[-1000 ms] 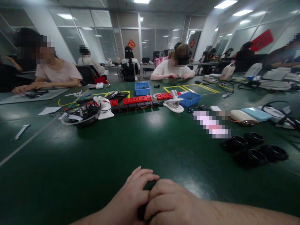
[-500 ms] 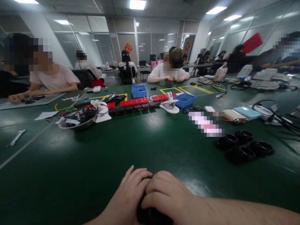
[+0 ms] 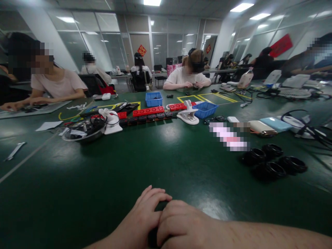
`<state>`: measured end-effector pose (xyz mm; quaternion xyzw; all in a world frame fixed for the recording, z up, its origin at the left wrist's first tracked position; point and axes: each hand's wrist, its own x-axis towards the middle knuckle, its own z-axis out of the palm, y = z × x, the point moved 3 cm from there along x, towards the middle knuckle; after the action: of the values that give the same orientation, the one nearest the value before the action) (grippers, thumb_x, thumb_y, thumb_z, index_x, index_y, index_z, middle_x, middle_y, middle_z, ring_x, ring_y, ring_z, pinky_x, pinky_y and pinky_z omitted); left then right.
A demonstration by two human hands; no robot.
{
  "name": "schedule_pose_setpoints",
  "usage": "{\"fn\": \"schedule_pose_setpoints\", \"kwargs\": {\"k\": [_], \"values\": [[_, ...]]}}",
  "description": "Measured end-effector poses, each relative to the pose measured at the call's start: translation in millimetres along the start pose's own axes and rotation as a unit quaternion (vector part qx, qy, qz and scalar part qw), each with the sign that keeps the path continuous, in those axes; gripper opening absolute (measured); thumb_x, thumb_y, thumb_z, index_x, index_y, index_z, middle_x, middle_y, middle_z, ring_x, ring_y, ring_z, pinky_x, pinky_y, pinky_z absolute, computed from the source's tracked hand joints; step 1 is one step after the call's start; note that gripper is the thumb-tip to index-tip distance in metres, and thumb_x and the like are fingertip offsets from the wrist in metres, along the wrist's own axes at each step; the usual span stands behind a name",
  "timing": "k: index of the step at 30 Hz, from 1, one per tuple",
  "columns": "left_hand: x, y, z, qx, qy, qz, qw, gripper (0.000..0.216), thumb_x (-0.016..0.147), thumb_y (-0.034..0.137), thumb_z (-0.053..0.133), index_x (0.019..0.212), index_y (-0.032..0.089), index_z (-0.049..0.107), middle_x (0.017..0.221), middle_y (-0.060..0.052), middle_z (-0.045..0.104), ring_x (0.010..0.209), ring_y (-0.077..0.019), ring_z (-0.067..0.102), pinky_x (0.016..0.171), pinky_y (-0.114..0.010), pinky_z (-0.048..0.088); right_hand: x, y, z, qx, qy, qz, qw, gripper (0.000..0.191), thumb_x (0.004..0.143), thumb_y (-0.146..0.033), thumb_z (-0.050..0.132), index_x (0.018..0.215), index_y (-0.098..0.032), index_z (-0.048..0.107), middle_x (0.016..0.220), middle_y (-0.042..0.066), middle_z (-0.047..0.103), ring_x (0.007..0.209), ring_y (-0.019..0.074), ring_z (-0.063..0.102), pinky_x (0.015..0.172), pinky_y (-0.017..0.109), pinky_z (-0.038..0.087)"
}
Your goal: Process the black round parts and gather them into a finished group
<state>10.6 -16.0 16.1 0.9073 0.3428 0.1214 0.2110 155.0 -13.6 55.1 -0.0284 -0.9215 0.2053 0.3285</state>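
Note:
A dark, rounded black object (image 3: 153,238) is held low at the front edge of my view, mostly covered by my hands. My left hand (image 3: 145,216) is wrapped over its left side, fingers pointing away from me. From the right, my right hand (image 3: 183,224) curls its fingers over the top and near side. The two hands touch each other across the object. What kind of thing it is, I cannot make out. To the right on the green table (image 3: 145,159) stand several hollow black ring-shaped parts (image 3: 272,170).
A metal bowl (image 3: 83,137) of dark parts sits left, beside a white clip-on device (image 3: 113,126). Red power strips (image 3: 149,111), a white clamp (image 3: 188,116) and blue bins (image 3: 205,110) lie across the middle. A wrench (image 3: 15,151) lies far left. A person (image 3: 178,76) works opposite.
My hands have shifted slightly lower, and the right hand now covers more of the black object. The table scene has moved only a little with my head.

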Motion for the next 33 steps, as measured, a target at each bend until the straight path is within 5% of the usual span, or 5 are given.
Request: {"fn": "schedule_pose_setpoints", "kwargs": {"k": [6, 11, 15, 21, 33], "values": [[2.3, -3.3, -1.3, 0.014, -0.021, 0.010, 1.000, 0.046, 0.067, 0.048, 0.068, 0.110, 0.038, 0.059, 0.131, 0.001, 0.048, 0.118, -0.0323, 0.043, 0.101, -0.057, 0.027, 0.3, -0.6, 6.9, 0.019, 0.031, -0.055, 0.998, 0.046, 0.097, -0.024, 0.020, 0.075, -0.011, 0.058, 0.075, 0.003, 0.062, 0.079, 0.0111, 0.053, 0.084, 0.023, 0.040], [1.7, 0.7, 0.2, 0.025, -0.015, 0.015, 0.999, 0.052, 0.077, 0.044, 0.059, 0.127, 0.034, 0.044, 0.129, -0.004, 0.050, 0.118, -0.0319, 0.045, 0.099, -0.061, 0.027, 2.6, -1.8, 2.0, -0.015, 0.049, -0.049, 0.997, 0.039, 0.097, -0.027, 0.023, 0.085, -0.013, 0.058, 0.084, 0.002, 0.063, 0.088, 0.0130, 0.051, 0.088, 0.026, 0.038], [-2.1, 3.5, 0.7, 0.039, 0.022, -0.035, 0.998, 0.048, 0.075, 0.030, 0.060, 0.122, 0.026, 0.048, 0.118, -0.006, 0.056, 0.113, -0.0312, 0.048, 0.099, -0.064, 0.023, 0.6, 2.1, 2.8, -0.045, 0.061, 0.023, 0.997, 0.035, 0.097, -0.035, 0.025, 0.092, -0.018, 0.056, 0.084, 0.001, 0.061, 0.082, 0.0125, 0.050, 0.076, 0.026, 0.039], [-1.9, 9.5, 0.0, 0.051, 0.072, -0.040, 0.995, 0.032, 0.071, 0.027, 0.061, 0.102, 0.023, 0.058, 0.100, -0.004, 0.058, 0.097, -0.0258, 0.055, 0.100, -0.062, 0.023, -6.1, 8.4, 12.3, -0.060, -0.043, 0.114, 0.991, 0.016, 0.088, -0.033, 0.050, 0.086, -0.020, 0.059, 0.080, -0.001, 0.059, 0.081, 0.0124, 0.051, 0.069, 0.025, 0.038], [2.6, 6.6, -7.4, -0.015, -0.012, 0.016, 1.000, 0.047, 0.058, 0.035, 0.073, 0.104, 0.031, 0.062, 0.122, -0.002, 0.053, 0.116, -0.0313, 0.045, 0.102, -0.055, 0.026, 1.6, -1.2, 6.0, 0.020, 0.012, -0.041, 0.999, 0.046, 0.097, -0.028, 0.020, 0.078, -0.012, 0.059, 0.081, 0.004, 0.062, 0.086, 0.0125, 0.052, 0.087, 0.026, 0.040]]}}
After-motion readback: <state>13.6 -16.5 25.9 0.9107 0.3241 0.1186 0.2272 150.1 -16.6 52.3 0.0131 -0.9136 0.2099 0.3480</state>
